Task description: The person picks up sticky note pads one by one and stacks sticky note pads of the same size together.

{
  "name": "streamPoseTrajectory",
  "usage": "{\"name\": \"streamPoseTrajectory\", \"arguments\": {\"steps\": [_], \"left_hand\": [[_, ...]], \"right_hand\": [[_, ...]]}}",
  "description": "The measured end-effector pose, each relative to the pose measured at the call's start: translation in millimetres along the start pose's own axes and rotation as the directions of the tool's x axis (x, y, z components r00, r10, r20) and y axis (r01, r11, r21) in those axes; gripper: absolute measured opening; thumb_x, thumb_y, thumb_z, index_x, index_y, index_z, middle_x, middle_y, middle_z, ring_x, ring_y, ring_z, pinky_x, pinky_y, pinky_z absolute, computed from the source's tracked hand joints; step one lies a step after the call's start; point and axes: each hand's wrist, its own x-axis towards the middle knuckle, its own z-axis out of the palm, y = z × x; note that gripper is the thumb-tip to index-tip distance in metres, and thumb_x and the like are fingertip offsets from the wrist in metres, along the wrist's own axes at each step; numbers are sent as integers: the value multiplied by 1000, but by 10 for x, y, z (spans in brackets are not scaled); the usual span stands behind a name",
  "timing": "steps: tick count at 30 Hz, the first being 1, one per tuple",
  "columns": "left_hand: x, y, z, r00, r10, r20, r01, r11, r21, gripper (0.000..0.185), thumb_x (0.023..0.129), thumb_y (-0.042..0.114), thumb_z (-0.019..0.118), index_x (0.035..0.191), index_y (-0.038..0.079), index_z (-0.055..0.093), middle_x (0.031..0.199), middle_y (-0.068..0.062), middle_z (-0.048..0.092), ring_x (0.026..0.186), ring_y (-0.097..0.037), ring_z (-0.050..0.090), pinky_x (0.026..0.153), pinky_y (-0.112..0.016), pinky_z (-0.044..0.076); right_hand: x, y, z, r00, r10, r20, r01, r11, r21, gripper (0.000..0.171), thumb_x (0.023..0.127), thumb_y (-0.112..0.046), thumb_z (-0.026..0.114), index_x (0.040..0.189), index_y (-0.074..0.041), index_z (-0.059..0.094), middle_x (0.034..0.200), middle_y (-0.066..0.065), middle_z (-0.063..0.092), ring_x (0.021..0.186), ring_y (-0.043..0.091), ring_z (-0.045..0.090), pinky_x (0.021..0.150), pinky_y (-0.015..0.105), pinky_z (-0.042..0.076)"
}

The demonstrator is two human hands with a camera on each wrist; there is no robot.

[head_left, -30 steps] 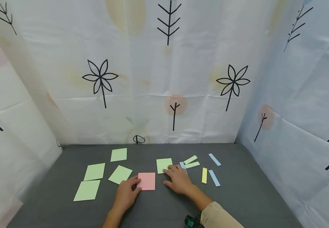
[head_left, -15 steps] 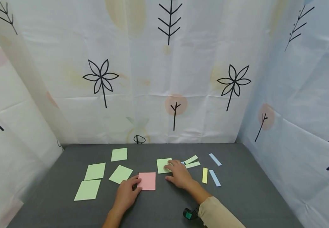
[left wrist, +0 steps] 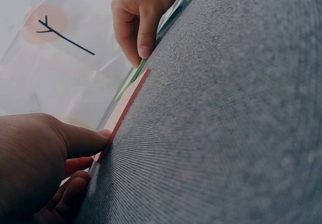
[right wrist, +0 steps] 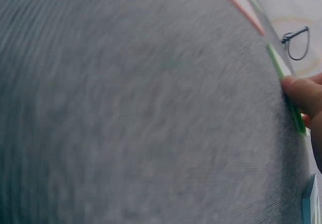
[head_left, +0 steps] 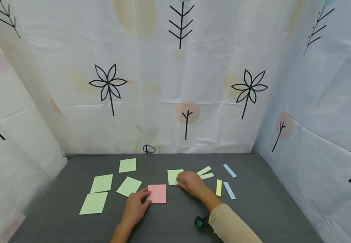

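Observation:
My left hand [head_left: 135, 206] rests on the grey table [head_left: 254, 209], its thumb tip [left wrist: 103, 133] touching the left edge of a pink square note [head_left: 157, 193]. My right hand [head_left: 191, 182] sits farther back, fingers curled over the right part of a green square note [head_left: 173, 177]. Its thumb [left wrist: 145, 45] presses that note's near edge, pinching it while the note lies flat. A pale blue strip [right wrist: 308, 204] lies under the right palm, hidden in the head view.
Several green square notes [head_left: 101, 183] lie to the left. Right of my hands are two green strips [head_left: 203, 170], a yellow strip [head_left: 218, 187] and two blue strips [head_left: 229, 190]. Printed fabric walls [head_left: 175, 84] enclose the table on three sides.
My right hand slid left and farther back onto the green note, bunching its fingers and covering the blue strip that showed beside it. The left hand and pink note stayed put.

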Motion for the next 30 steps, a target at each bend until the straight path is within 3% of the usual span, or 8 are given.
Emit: {"name": "streamPoseTrajectory", "arguments": {"steps": [6,18,30], "left_hand": [[-5,-11,2,1000,9,-5,-9,1000,0,32,81,13,78,111,5,74,124,-11,64,96,-28,58,81,-45,45],[-9,0,-5,1000,19,-8,-19,1000,15,32,81,13,78,112,5,73,123,-11,65,94,-28,58,80,-45,46],[-11,-4,-1,1000,19,-11,-19,1000,4,32,81,13,78,111,5,74,124,-10,65,92,-26,58,78,-42,45]], "right_hand": [[4,22,33,992,-98,-78,93,994,-59,12,86,-22,74,95,-14,73,97,-1,70,94,18,66,84,35,50],[14,20,-13,999,14,-36,-11,996,91,14,92,-20,65,98,-13,75,103,2,70,103,21,64,88,37,49],[72,35,-49,998,60,-8,-57,980,190,14,93,-17,64,93,-9,75,97,3,69,92,22,65,82,39,50]]}}
